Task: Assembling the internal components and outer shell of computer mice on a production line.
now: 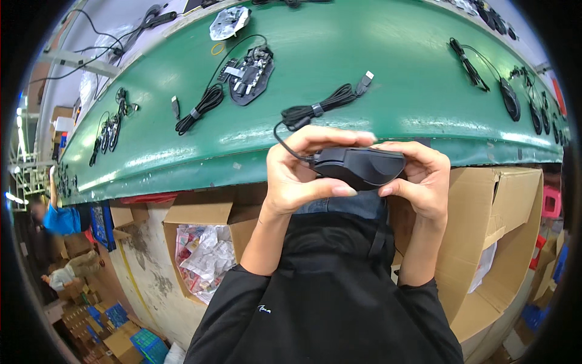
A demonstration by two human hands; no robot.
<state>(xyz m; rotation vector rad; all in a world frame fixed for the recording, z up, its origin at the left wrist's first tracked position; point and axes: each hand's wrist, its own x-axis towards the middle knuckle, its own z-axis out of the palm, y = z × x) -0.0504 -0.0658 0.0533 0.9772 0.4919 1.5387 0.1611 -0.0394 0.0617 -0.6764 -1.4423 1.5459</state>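
Note:
A black computer mouse [361, 167] is held between both hands, in front of the near edge of the green belt. My left hand [297, 173] grips its cable end, thumb below and fingers along the top. On the opposite end, my right hand [421, 179] pinches the shell between thumb and fingers. The mouse's cable runs past my left fingers to a tied cable bundle [321, 109] with a USB plug, lying on the belt. Farther back to the left lies an opened mouse with its circuit board [248, 76] showing, and its own coiled cable [200, 109].
The green belt [339, 54] stretches across the view. Several mice [510, 100] with cables lie at its right, and cabled parts [111, 130] at its left. Below stand a carton of crumpled wrapping [176, 212] and a large carton [467, 255]. Another person [60, 218] in blue is far left.

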